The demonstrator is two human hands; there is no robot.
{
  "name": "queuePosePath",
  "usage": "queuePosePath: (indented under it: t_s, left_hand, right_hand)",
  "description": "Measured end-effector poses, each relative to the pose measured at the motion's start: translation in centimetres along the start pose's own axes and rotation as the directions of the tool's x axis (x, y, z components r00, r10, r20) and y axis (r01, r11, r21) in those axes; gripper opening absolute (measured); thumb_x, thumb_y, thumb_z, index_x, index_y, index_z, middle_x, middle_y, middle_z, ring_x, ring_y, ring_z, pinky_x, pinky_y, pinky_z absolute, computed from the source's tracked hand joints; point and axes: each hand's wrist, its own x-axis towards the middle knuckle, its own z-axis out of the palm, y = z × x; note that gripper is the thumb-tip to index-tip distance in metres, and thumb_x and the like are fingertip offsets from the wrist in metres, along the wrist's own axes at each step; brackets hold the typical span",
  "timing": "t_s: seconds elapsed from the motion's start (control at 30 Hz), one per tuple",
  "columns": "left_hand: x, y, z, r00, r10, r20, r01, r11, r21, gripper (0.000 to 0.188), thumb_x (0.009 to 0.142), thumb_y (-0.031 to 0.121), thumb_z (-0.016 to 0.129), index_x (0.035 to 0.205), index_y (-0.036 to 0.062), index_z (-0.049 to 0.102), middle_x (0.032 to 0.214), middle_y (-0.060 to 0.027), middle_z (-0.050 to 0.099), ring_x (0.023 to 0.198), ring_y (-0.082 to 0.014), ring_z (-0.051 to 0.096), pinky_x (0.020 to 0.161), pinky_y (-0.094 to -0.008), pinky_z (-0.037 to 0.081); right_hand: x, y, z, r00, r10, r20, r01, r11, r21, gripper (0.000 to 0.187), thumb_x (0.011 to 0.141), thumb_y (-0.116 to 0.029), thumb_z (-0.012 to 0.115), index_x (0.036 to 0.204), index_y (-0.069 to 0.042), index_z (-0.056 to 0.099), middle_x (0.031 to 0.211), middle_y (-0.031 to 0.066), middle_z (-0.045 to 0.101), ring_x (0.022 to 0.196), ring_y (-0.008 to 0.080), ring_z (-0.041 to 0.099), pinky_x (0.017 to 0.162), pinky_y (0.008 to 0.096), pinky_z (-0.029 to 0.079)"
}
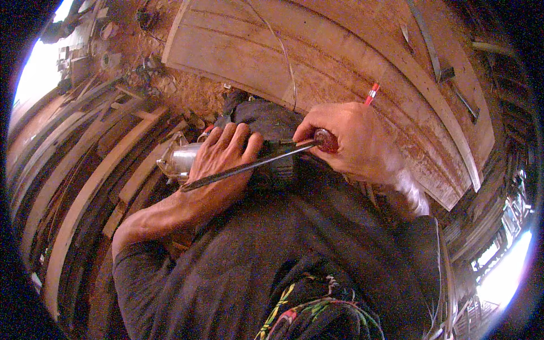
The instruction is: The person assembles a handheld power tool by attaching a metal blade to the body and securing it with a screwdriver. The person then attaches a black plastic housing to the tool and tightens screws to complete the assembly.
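My left hand (222,157) is wrapped over a power tool (184,160) lying across my lap. The tool has a silver metal end at the left and a dark body running to the right; its working tip cannot be made out. My right hand (360,136) is closed round the dark red handle of a screwdriver (249,166). Its long shaft slants down to the left, passing in front of the tool and my left wrist. A red stick with a pale band, like a pencil (372,94), juts up beside my right knuckles; how it is held is hidden.
Large curved wooden panels (238,42) lie ahead and to the right, crossed by a thin cable (280,48). A metal-headed hammer-like tool (445,73) rests on them. Curved timber strips (85,192) are stacked at the left, beside brown ground with scraps (164,85).
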Motion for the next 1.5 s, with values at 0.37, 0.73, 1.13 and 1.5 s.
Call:
queuePosePath:
  t_s: [0.37, 0.73, 1.13, 1.5]
  left_hand:
    - [-0.2, -0.2, 0.0, 0.997, 0.059, -0.041, -0.057, 0.998, 0.034, 0.025, 0.085, 0.013, 0.057, 0.107, 0.0026, 0.055, 0.103, -0.0153, 0.056, 0.102, -0.0314, 0.056, 0.089, -0.0433, 0.046]
    - [-1.1, -1.1, 0.3, 0.994, 0.105, -0.021, -0.105, 0.994, -0.027, 0.032, 0.086, 0.014, 0.056, 0.115, 0.0011, 0.055, 0.107, -0.0166, 0.056, 0.104, -0.0318, 0.056, 0.09, -0.0431, 0.045]
    - [-1.0, -1.4, 1.3, 0.987, 0.12, -0.109, -0.127, 0.99, -0.062, 0.027, 0.083, 0.013, 0.057, 0.108, 0.0032, 0.053, 0.103, -0.0148, 0.054, 0.1, -0.0327, 0.055, 0.086, -0.0427, 0.044]
    - [-1.4, -1.7, 1.4, 0.999, -0.031, -0.026, 0.021, 0.944, -0.33, 0.05, 0.073, 0.005, 0.067, 0.119, 0.0001, 0.048, 0.111, -0.0189, 0.054, 0.103, -0.0387, 0.058, 0.091, -0.0466, 0.048]
  right_hand:
    - [1.5, 0.9, -0.6, 0.985, 0.027, 0.171, -0.029, 1.0, 0.005, 0.022, 0.08, -0.023, 0.085, 0.089, -0.008, 0.072, 0.066, 0.0076, 0.066, 0.058, 0.0164, 0.062, 0.054, 0.0329, 0.045]
    - [1.7, 2.1, 0.4, 0.914, 0.161, 0.373, -0.296, 0.892, 0.342, 0.026, 0.086, -0.025, 0.084, 0.085, -0.003, 0.071, 0.07, -0.001, 0.068, 0.061, 0.0054, 0.053, 0.053, 0.0255, 0.039]
    - [0.7, -0.1, 1.7, 0.985, 0.127, 0.12, -0.147, 0.974, 0.171, 0.037, 0.079, -0.035, 0.088, 0.085, -0.004, 0.069, 0.063, -0.0011, 0.058, 0.06, 0.007, 0.048, 0.053, 0.0289, 0.039]
    - [-8.7, 1.5, -5.7, 0.883, 0.284, -0.373, -0.247, 0.958, 0.145, 0.054, 0.086, -0.011, 0.073, 0.135, -0.003, 0.051, 0.107, 0.0082, 0.061, 0.095, 0.0165, 0.059, 0.088, 0.0301, 0.05]
